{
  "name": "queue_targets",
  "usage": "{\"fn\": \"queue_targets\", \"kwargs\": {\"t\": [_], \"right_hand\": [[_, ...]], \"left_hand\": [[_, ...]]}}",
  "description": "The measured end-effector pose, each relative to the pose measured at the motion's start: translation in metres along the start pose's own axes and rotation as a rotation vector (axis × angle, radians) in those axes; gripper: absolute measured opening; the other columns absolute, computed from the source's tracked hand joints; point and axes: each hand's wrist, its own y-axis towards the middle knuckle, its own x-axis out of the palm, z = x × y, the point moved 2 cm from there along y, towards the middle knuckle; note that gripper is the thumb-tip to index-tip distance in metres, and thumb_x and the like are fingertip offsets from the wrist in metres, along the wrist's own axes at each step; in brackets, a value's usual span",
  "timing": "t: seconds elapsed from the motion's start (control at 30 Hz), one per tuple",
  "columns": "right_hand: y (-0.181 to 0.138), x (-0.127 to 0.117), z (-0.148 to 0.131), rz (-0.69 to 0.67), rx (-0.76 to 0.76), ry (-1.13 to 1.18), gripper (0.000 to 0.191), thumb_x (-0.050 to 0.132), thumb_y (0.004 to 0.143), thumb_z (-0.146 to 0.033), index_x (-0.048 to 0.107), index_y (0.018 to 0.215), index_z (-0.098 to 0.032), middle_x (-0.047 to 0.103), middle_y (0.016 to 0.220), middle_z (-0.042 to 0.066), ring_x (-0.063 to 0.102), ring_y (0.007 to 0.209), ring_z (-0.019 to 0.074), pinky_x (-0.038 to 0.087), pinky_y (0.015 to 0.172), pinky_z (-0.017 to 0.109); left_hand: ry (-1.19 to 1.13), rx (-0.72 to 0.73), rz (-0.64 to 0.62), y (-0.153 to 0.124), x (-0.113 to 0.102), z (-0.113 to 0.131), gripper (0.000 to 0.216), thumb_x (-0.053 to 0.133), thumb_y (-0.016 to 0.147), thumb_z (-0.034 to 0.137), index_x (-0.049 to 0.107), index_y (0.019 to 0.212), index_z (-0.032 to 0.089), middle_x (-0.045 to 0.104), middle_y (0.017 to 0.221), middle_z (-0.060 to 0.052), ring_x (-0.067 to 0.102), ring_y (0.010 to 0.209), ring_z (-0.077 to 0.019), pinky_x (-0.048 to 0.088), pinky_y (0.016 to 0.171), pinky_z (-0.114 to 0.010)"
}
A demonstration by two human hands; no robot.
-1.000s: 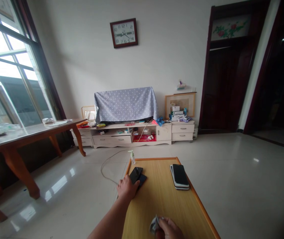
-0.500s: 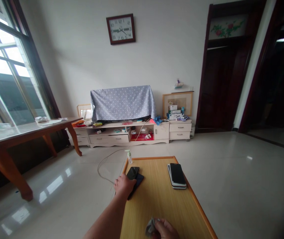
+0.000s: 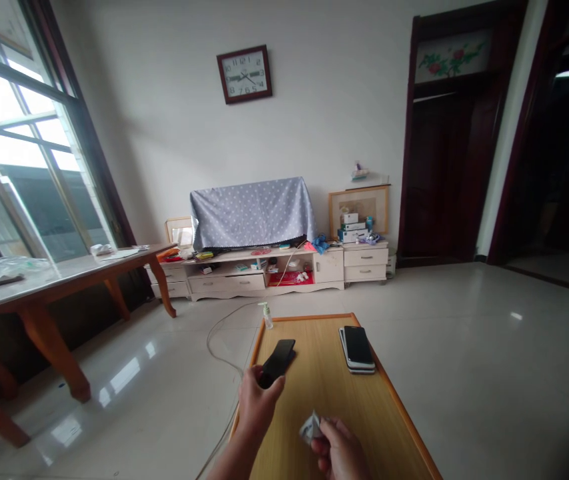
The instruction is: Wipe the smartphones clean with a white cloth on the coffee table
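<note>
A low wooden table (image 3: pixel 334 400) stood on a glossy tiled floor (image 3: pixel 464 347), its far end toward a cream media cabinet (image 3: pixel 264 267) with a dotted cloth-covered set (image 3: pixel 252 212) upon it. A stack of phones (image 3: pixel 357 348) lay flat near the table's far right edge, well apart from both hands. The left hand (image 3: pixel 257 403), at the table's left edge, gripped the near end of a black phone (image 3: pixel 278 360), whose far end appeared to rest on the tabletop. The right hand (image 3: pixel 339 450), nearest the camera, pinched a crumpled grey wipe (image 3: pixel 310 429) between closed fingers. A small pump bottle (image 3: pixel 266 315) stood upright at the far left corner.
</note>
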Motion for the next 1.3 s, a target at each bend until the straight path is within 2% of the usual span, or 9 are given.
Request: {"fn": "queue_targets", "kwargs": {"t": [0.1,0.23,0.43,0.63,0.77,0.93,1.07,1.17,1.3], "right_hand": [[-0.021,0.002,-0.013,-0.039,-0.056,0.107,0.044,0.083,0.06,-0.051,0.069,0.089,-0.021,0.073,0.081,0.004,0.062,0.067,0.0153,0.038,0.05,0.021],[-0.055,0.002,-0.028,-0.155,-0.153,0.191,0.039,0.081,0.071,-0.051,0.071,0.095,-0.021,0.073,0.09,0.005,0.063,0.08,0.0183,0.048,0.064,0.026],[-0.099,-0.004,-0.02,-0.252,-0.208,0.13,0.038,0.082,0.074,-0.054,0.073,0.093,-0.021,0.068,0.086,0.002,0.058,0.076,0.0166,0.049,0.066,0.027],[-0.128,-0.016,-0.005,-0.248,-0.205,0.035,0.039,0.084,0.071,-0.053,0.072,0.087,-0.019,0.065,0.078,-0.001,0.056,0.072,0.0157,0.045,0.064,0.026],[-0.138,-0.028,-0.002,-0.207,-0.18,0.014,0.039,0.082,0.07,-0.053,0.069,0.083,-0.019,0.062,0.072,-0.002,0.053,0.065,0.014,0.042,0.057,0.025],[-0.142,-0.042,-0.002,-0.139,-0.166,-0.017,0.036,0.08,0.069,-0.051,0.067,0.083,-0.02,0.063,0.071,-0.003,0.057,0.067,0.0152,0.046,0.059,0.026],[-0.143,-0.046,-0.001,-0.093,-0.16,-0.049,0.035,0.078,0.068,-0.05,0.065,0.078,-0.019,0.062,0.065,-0.003,0.057,0.059,0.0147,0.043,0.053,0.025],[-0.14,-0.047,0.0,-0.085,-0.146,-0.057,0.034,0.078,0.066,-0.049,0.063,0.075,-0.02,0.064,0.064,-0.002,0.06,0.058,0.0161,0.046,0.055,0.027],[-0.128,-0.048,0.001,-0.077,-0.153,-0.062,0.034,0.079,0.062,-0.048,0.064,0.075,-0.02,0.066,0.066,-0.001,0.064,0.062,0.0176,0.05,0.059,0.028]], "left_hand": [[-0.019,0.135,0.02,-0.054,-0.011,0.012,0.063,0.071,0.073,0.057,0.054,0.121,0.02,0.065,0.119,-0.011,0.061,0.114,-0.0295,0.047,0.098,-0.042],[0.028,0.26,0.089,-0.115,-0.023,0.023,0.062,0.074,0.071,0.052,0.054,0.12,0.019,0.064,0.111,-0.01,0.061,0.106,-0.0299,0.05,0.092,-0.045],[0.114,0.343,0.103,-0.166,-0.039,0.028,0.058,0.075,0.074,0.051,0.052,0.118,0.021,0.062,0.108,-0.009,0.059,0.102,-0.0292,0.05,0.09,-0.046],[0.125,0.346,0.085,-0.2,-0.055,0.03,0.055,0.073,0.077,0.046,0.053,0.121,0.021,0.061,0.11,-0.009,0.058,0.104,-0.0286,0.048,0.093,-0.047],[0.047,0.309,-0.026,-0.216,-0.064,0.028,0.063,0.075,0.074,0.047,0.052,0.127,0.021,0.061,0.117,-0.01,0.058,0.112,-0.0298,0.047,0.098,-0.047],[-0.005,0.264,-0.175,-0.227,-0.075,0.026,0.065,0.064,0.084,0.059,0.049,0.135,0.021,0.06,0.127,-0.012,0.057,0.121,-0.0288,0.046,0.104,-0.043],[0.17,0.252,-0.256,-0.233,-0.069,0.026,0.087,0.075,0.071,0.058,0.044,0.142,0.02,0.057,0.134,-0.015,0.051,0.13,-0.0332,0.039,0.11,-0.045],[0.275,0.186,-0.278,-0.235,-0.06,0.025,0.085,0.075,0.069,0.047,0.043,0.143,0.018,0.058,0.136,-0.014,0.05,0.132,-0.0306,0.036,0.112,-0.039],[0.33,0.145,-0.311,-0.232,-0.052,0.026,0.086,0.072,0.069,0.048,0.042,0.143,0.018,0.06,0.136,-0.013,0.051,0.13,-0.0292,0.035,0.109,-0.037]]}}
